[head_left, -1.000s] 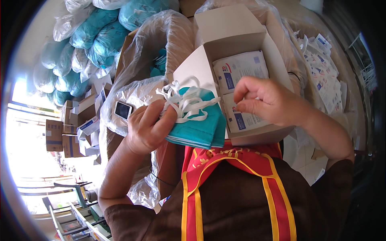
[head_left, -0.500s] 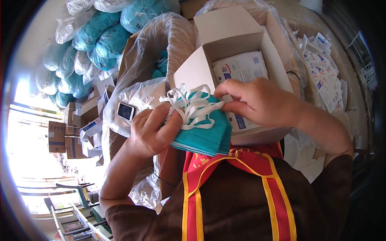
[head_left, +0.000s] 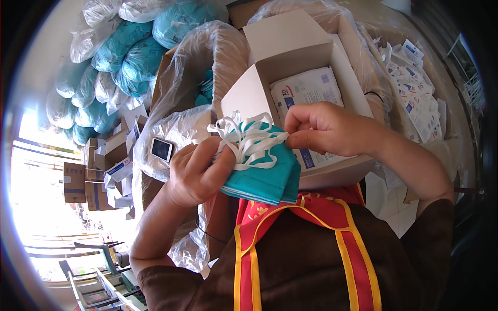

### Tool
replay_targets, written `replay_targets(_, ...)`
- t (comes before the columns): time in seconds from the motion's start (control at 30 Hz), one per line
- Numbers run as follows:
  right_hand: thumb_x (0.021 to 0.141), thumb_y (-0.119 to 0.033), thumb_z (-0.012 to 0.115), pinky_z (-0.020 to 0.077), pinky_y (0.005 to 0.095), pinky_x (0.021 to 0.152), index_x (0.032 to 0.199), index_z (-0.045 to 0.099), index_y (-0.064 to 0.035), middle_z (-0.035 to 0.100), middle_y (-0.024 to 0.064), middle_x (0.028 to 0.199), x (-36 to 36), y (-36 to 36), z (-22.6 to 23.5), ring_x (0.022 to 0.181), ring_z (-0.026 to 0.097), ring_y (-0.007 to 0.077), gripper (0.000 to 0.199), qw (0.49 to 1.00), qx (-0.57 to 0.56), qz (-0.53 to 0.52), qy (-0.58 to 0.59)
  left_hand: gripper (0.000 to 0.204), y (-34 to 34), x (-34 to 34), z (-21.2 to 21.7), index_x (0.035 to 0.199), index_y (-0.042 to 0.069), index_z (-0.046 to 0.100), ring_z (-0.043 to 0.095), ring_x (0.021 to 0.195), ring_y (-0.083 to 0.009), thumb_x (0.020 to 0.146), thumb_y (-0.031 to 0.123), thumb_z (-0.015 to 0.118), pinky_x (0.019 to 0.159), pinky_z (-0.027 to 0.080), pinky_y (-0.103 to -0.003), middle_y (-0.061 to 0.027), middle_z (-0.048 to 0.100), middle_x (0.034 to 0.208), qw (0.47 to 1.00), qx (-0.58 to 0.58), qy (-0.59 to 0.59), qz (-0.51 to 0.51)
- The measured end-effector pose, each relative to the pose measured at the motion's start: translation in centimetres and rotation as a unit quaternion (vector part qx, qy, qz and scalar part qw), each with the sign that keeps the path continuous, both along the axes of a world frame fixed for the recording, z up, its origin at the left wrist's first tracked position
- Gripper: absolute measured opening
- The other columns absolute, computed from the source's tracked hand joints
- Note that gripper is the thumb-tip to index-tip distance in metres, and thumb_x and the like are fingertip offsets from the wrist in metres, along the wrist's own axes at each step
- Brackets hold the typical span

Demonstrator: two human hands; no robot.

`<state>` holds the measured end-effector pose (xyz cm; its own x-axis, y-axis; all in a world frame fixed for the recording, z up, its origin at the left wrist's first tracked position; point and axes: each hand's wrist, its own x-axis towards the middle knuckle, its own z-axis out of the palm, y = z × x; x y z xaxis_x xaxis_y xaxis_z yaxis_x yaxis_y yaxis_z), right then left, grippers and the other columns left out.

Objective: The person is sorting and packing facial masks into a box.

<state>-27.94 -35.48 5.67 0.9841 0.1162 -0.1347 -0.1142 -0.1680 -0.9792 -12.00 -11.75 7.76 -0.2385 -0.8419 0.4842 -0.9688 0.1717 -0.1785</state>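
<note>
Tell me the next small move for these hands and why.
Probably tuck the white ear loops flat against the teal masks. The left hand grips the stack from below, the right hand pinches the loose loops above it, and the open white box behind already holds a white packet.

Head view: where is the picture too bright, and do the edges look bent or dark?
Head view: the lower left is washed out by strong daylight, so detail there is lost; the rim goes black all round, and straight box edges curve; the left hand, right hand and teal masks in the centre are evenly lit and sharp.
</note>
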Motion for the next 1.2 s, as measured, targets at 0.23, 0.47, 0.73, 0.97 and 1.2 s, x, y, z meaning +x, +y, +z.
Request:
replay_targets(0.23,0.095,-0.023,0.060,0.0386,0.0229,0.051,0.089,0.056,-0.0024,0.054,-0.0020,0.065,-2.5,-0.6,1.0,0.055,0.047,0.0042,0.022,0.996,0.050,0.042,0.061,0.048,0.5,2.1,-0.5,0.106,0.005,0.059,0.066,0.067,-0.0266,0.060,0.005,0.072,0.058,0.054,-0.034,-0.0117,0.061,0.093,0.991,0.033,0.007,0.128)
replay_targets(0.47,0.096,-0.015,0.056,0.0348,0.0202,0.047,0.087,0.056,-0.0026,0.051,-0.0021,0.061,-9.3,-2.2,1.2,0.052,0.046,0.0028,0.015,0.986,0.112,-0.029,0.122,0.036,3.4,9.5,-2.0,0.103,0.005,0.060,0.065,0.078,-0.0349,0.068,0.001,0.068,0.065,0.053,-0.040,-0.0144,0.063,0.094,0.950,0.034,-0.028,0.310)
replay_targets(0.73,0.096,-0.022,0.053,0.0290,0.0194,0.036,0.086,0.051,-0.0046,0.052,0.0039,0.060,-10.0,-3.6,-1.1,0.040,0.038,0.0053,0.020,0.929,0.326,-0.175,-0.001,0.027,3.5,12.1,1.4,0.109,0.002,0.061,0.065,0.071,-0.0191,0.085,0.009,0.070,0.060,0.052,-0.032,-0.0089,0.066,0.095,0.827,-0.269,0.432,0.239)
replay_targets(0.97,0.099,-0.031,0.050,0.0267,0.0167,0.038,0.082,0.053,-0.0072,0.052,0.0015,0.063,-2.8,-0.7,-0.4,0.043,0.037,0.0031,0.029,0.949,0.300,-0.100,-0.015,0.030,0.2,7.4,1.4,0.118,0.006,0.058,0.056,0.056,-0.0105,0.100,0.028,0.049,0.046,0.045,-0.025,-0.0093,0.066,0.098,0.605,-0.213,0.752,-0.155)
replay_targets(1.2,0.098,-0.041,0.052,0.0254,0.0151,0.039,0.093,0.060,-0.0071,0.052,-0.0026,0.065,0.9,0.0,0.8,0.047,0.038,0.0007,0.035,0.962,0.246,-0.105,-0.061,0.041,-5.8,0.0,1.9,0.120,0.000,0.055,0.056,0.046,-0.0114,0.100,0.035,0.047,0.039,0.044,-0.021,-0.0122,0.068,0.092,0.433,-0.141,0.833,-0.316)
